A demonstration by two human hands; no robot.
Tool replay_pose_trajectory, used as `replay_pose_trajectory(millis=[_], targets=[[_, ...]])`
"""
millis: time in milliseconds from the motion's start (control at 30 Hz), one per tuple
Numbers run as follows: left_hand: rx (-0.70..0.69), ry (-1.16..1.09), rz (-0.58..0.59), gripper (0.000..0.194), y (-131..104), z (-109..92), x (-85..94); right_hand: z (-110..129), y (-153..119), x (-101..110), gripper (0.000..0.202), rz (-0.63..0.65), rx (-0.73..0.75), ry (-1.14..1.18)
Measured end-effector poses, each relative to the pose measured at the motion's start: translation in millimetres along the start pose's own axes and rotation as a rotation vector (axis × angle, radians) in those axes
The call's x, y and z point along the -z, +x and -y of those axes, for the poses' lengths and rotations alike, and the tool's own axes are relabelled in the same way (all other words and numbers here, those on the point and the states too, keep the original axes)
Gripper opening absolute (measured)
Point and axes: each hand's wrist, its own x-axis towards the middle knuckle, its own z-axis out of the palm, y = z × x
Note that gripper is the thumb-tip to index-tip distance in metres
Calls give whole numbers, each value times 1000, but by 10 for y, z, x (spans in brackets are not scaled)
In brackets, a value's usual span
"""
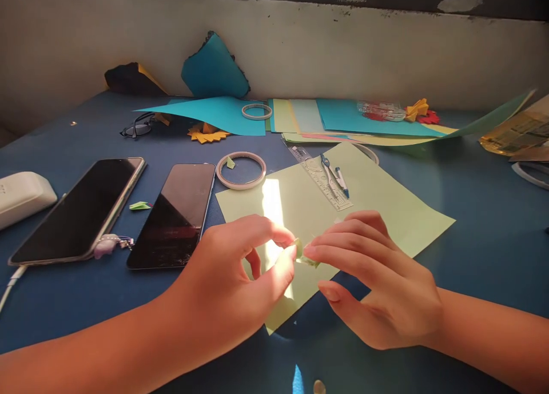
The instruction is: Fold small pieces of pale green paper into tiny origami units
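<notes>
Between the thumb and index finger of my left hand [244,271] is a small folded piece of green paper [309,262]. My right hand [381,285] touches the right side of that piece with its fingertips, its thumb held apart below and the other fingers slightly spread. Both hands are over a large pale green sheet [386,211], which lies on the blue table [480,268]. A clear ruler [319,182] and a compass [329,174] rest on the sheet. My fingertips cover part of the folded piece.
Two phones [81,211] [175,211] and a white case [26,197] lie left. A tape roll [241,185] holds a green scrap [230,163]. Behind are coloured sheets [343,116], glasses [137,130] and yellow folded paper [209,134]. Sheets curl up at right.
</notes>
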Motion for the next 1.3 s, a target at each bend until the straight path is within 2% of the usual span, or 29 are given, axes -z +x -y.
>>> replay_pose_trajectory(millis=[533, 800, 1000, 1200, 1300], targets=[[-50, 0, -11, 11, -12, -22, -10, 64, 15, 2, 17, -34, 8, -162], [-214, 55, -32, 13, -1, -12, -1, 87, 6, -11, 19, -59, -18, -168], [-336, 122, -98, 13, 36, -32, 2, 112, -10, -29, 20, -60, -43, -171], [-516, 178, -193, 14, 59, -4, -19, 134, -40, -60, 23, -69, -79, -186], [-542, 181, -203, 15, 51, 10, -21, 136, -46, -62, 24, -58, -82, -189]])
